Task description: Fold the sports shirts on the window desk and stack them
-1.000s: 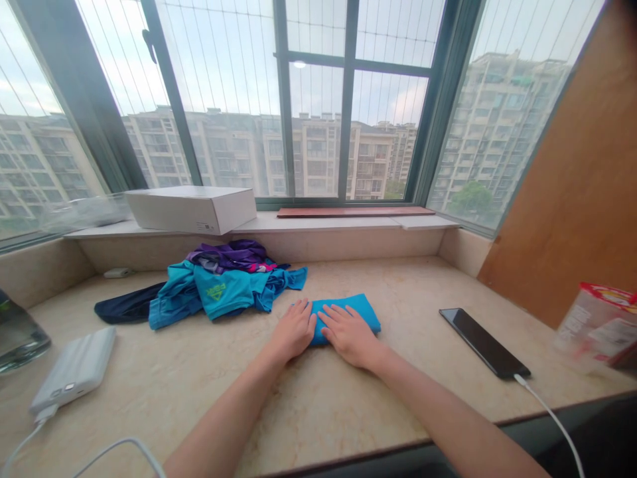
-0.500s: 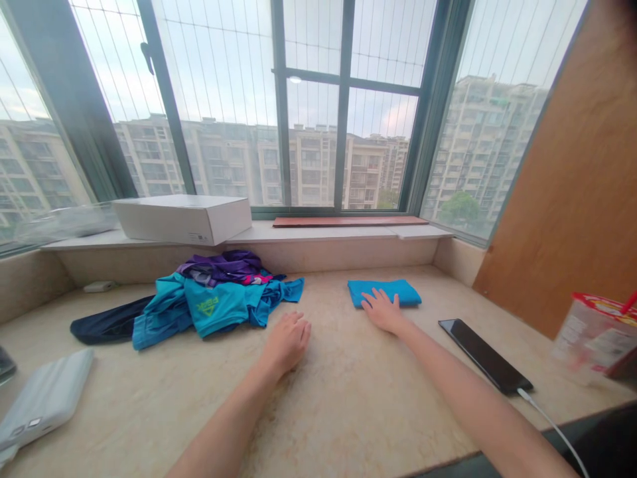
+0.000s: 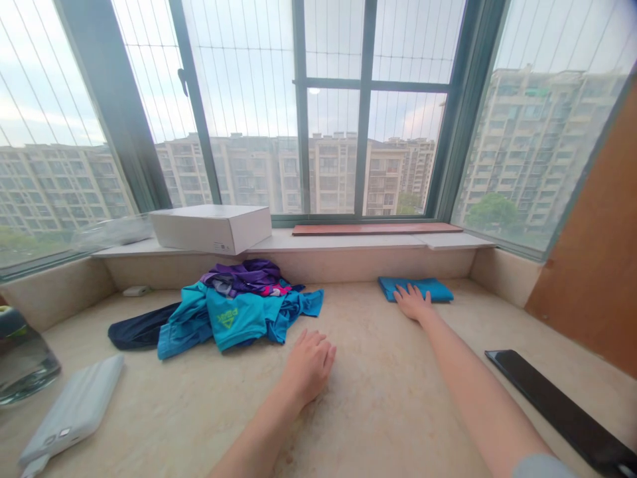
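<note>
My right hand lies flat with its fingers spread on the near edge of a folded blue garment, close to the low back wall. My left hand rests on the stone counter, its fingers curled inward and nothing visible in them. Just beyond it and to the left is a loose heap of clothes: a bright blue garment with yellow-green lettering, a purple piece with some pink, and a dark navy piece. The left fingertips are apart from the heap.
A white box and a reddish board lie on the window ledge. A black phone is at the right. On the left are a white power bank-like device, a clear container and a small white object.
The view has turned slightly left. My right hand and the folded blue garment have shifted farther back, up near the wall. My left hand stays on the counter, still curled.
</note>
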`<state>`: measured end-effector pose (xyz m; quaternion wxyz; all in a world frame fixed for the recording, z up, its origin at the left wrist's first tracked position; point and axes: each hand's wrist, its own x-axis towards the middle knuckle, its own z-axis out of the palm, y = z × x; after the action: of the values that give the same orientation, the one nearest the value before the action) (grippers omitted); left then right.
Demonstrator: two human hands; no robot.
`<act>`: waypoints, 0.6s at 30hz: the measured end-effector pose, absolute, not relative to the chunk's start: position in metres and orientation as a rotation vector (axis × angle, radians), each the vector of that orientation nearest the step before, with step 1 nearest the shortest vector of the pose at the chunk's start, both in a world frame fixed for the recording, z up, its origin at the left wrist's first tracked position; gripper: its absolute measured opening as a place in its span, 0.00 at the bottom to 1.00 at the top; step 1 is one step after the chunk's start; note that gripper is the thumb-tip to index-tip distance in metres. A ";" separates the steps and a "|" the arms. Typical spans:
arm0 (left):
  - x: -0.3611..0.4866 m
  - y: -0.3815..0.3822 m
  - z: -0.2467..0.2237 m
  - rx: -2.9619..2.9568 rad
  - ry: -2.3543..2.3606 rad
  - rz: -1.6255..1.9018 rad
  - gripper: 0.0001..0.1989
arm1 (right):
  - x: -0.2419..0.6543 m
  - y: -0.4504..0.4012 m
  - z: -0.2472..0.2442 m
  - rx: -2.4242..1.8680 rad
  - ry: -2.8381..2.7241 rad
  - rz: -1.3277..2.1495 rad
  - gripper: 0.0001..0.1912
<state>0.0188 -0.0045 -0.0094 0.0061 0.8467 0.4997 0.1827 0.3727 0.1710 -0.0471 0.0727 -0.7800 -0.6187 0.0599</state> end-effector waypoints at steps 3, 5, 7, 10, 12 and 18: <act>0.020 -0.008 -0.008 2.661 1.553 0.546 0.17 | 0.382 0.179 -0.043 -2.352 -1.850 0.190 0.31; 0.021 -0.010 -0.008 2.668 1.547 0.539 0.16 | 0.382 0.180 -0.034 -2.342 -1.862 0.185 0.30; 0.023 -0.012 -0.008 2.668 1.547 0.531 0.16 | 0.370 0.181 -0.021 -2.297 -1.898 0.147 0.29; 0.025 -0.013 -0.008 2.662 1.539 0.505 0.16 | 0.324 0.178 0.003 -2.070 -2.069 0.058 0.26; 0.026 -0.013 -0.008 2.657 1.532 0.489 0.15 | 0.274 0.172 0.017 -1.802 -2.262 0.039 0.25; 0.022 -0.006 -0.020 2.639 1.497 0.637 0.11 | 0.096 0.121 0.036 -1.078 -2.610 0.135 0.36</act>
<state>0.0223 -0.0060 -0.0202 0.0205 0.8511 0.4829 0.2053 0.0960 0.1215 0.0360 0.1565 -0.3766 -0.9118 0.0471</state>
